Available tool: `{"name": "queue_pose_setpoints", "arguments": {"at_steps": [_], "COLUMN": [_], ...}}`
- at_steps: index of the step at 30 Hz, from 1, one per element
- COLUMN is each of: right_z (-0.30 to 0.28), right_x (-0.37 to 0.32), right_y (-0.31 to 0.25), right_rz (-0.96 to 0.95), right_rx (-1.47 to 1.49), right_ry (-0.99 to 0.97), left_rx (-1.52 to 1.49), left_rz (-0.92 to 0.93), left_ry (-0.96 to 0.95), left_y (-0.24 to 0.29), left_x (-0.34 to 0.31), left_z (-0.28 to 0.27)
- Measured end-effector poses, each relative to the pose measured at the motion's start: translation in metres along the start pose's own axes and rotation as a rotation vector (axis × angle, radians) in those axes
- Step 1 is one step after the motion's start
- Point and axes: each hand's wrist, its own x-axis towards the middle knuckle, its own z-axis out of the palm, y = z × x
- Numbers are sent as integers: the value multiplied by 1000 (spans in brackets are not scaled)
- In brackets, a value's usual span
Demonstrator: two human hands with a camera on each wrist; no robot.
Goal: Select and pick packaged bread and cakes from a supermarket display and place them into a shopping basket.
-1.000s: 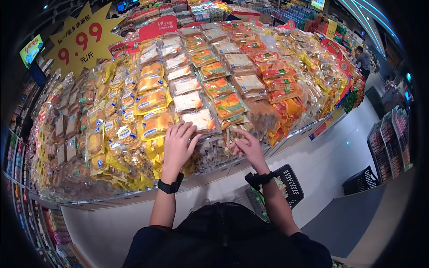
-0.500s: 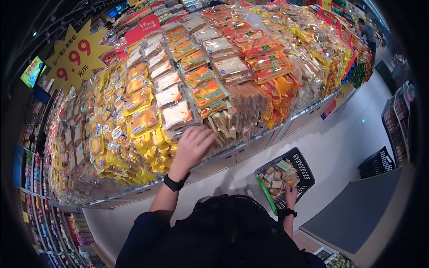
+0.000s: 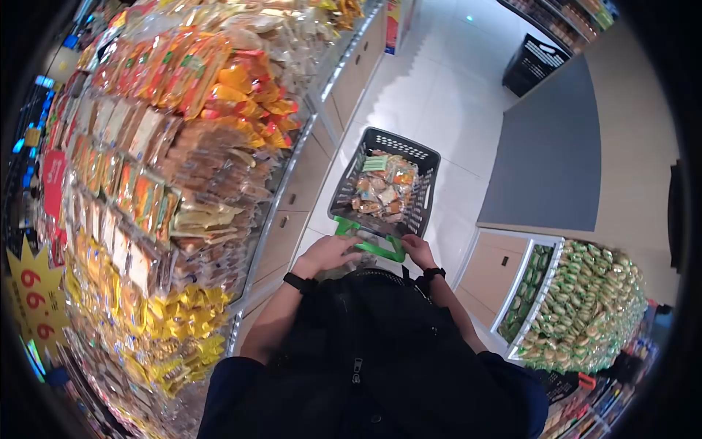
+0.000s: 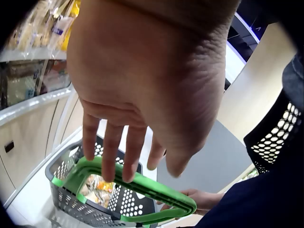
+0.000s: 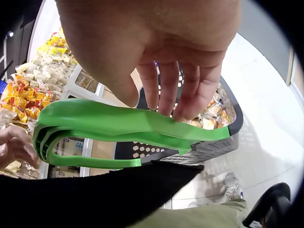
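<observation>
Green handle: right hand touching, wrist view; head view unclear.

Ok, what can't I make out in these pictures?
Head view: bottom of the basket, hidden by packets.
Head view: small print on the yellow sign, too tiny.
Left wrist view: right grip, partly behind the green handle.
Right wrist view: left grip, cut off by the left edge.

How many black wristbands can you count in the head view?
2: one black wristband on the wrist behind the left hand, a second wristband behind the right hand.
</observation>
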Motion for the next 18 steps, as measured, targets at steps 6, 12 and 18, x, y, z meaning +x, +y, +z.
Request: {"name": "queue_pose_setpoints", "arguments": {"at_steps": [6,12,18], "right_z": [-24,-45,-28], "right_x": [-5,54,191], "right_y": [-23,-56,-32], "right_rz": [194,264,521], "right_rx": [14,-53,544], "right_ry": [-31,-63,60], "left_rx": [-60,-166,-95], "left_rz": [65,129,330], "left_ry": [36,47,19], "left_y": [-25,-66,-78], "left_x": [52,90,108], "left_z": [1,25,29]}}
